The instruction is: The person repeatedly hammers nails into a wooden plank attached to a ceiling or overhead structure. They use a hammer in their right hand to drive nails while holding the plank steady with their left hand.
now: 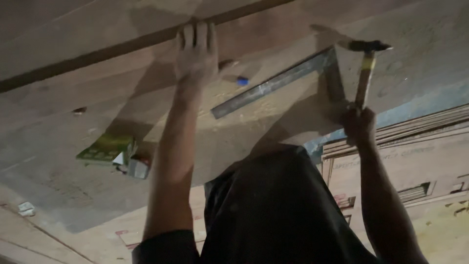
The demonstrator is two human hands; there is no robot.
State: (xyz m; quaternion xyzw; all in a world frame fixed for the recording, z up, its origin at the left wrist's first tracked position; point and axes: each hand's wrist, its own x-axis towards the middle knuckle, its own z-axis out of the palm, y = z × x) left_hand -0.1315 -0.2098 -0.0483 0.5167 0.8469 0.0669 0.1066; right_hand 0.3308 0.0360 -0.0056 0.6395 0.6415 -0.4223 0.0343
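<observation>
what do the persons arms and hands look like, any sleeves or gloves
Both hands are bare: no gloves, and no rings or watch that the dim light shows. The left hand and right hand lead into forearms uncovered to the elbow. A dark short sleeve ends just above the left elbow; the right arm's sleeve is out of frame.

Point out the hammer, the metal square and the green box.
hammer (365, 73): head view, on the wooden handle.
metal square (273, 84): head view, on the long blade.
green box (105, 148): head view, on its top face.
</observation>
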